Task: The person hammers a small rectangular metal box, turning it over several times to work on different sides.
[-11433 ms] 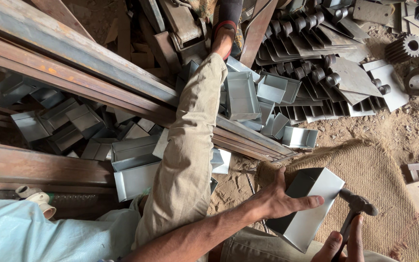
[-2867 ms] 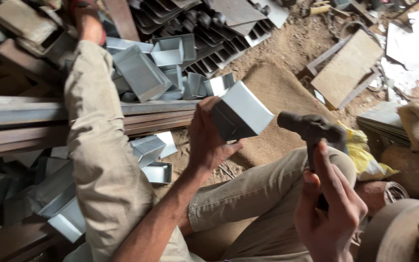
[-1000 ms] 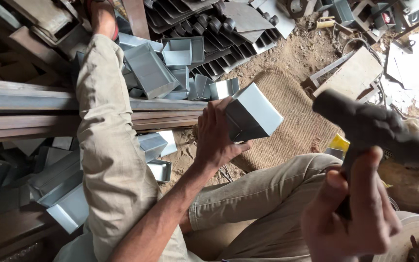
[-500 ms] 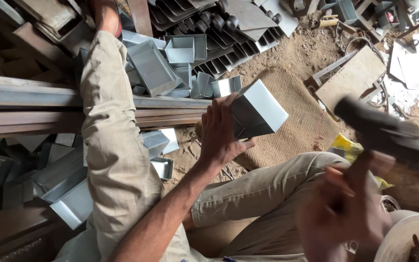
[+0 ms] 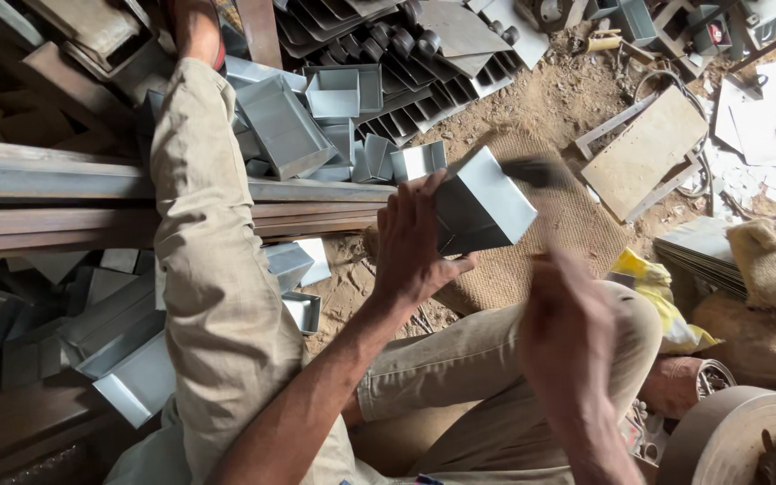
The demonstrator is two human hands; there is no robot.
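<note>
Bottom right of frame: right hand (image 5: 568, 332), blurred, clenched round hammer handle; hammer head (image 5: 532, 171) a dark smear just above the box, touching or nearly so, can't tell which. Mid frame: left hand (image 5: 415, 242) grasping sheet-metal box (image 5: 487, 208), fingers spread over its left wall, thumb under lower edge, box tilted w/ open side toward palm. Box reads as thin grey sheet: light, stiff along folds, prob. dents easily, cut edges likely sharp. Best held by flat walls near a folded corner, clear of raw rims. Below box: woven mat (image 5: 577, 224) on dirt floor. Lower mid: bent knee in tan trousers (image 5: 469, 359); other leg (image 5: 208, 251) stretched up left of frame, across steel beams (image 5: 47, 193). Lower left & upper mid: heap of similar grey boxes (image 5: 289, 126), crowding left side. Upper right: flat board (image 5: 644, 153), white sheet scraps (image 5: 765, 117). Right edge: sack (image 5: 765, 260), yellow bag (image 5: 648, 278).
</note>
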